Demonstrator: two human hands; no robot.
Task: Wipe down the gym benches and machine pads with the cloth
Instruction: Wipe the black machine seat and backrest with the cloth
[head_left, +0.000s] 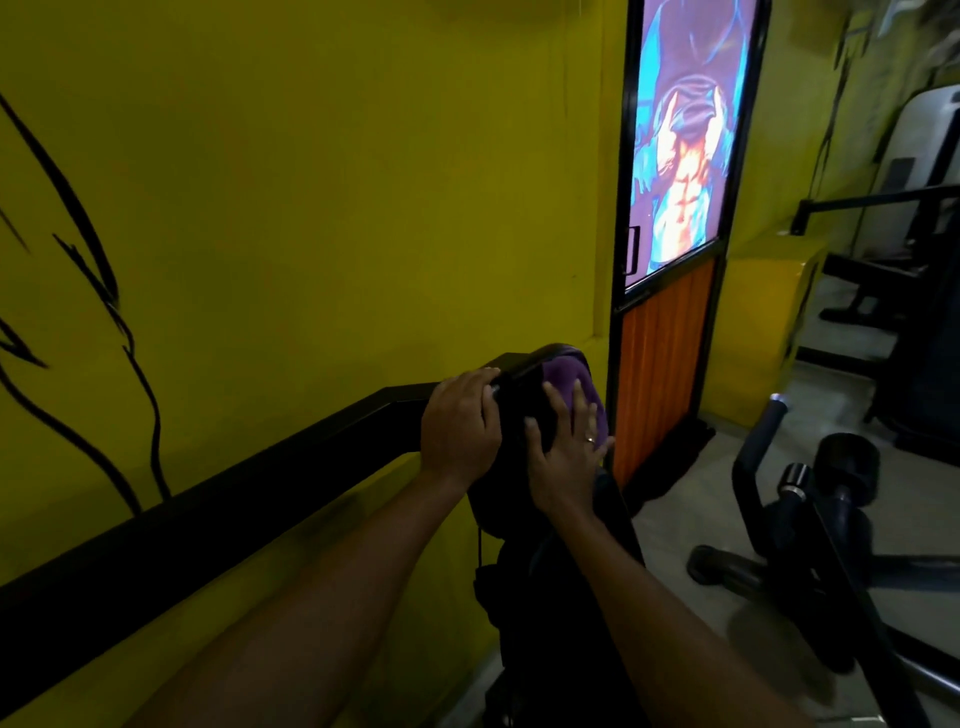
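Head view: the left hand (460, 423) curls round the top edge of the black machine pad (522, 397), steadying it. The right hand (569, 457) lies flat, fingers spread, pressing the purple cloth (566, 376) against the pad's face. The cloth looks soft, light and limp, best kept bunched under the palm. The pad seems firm and probably slick.
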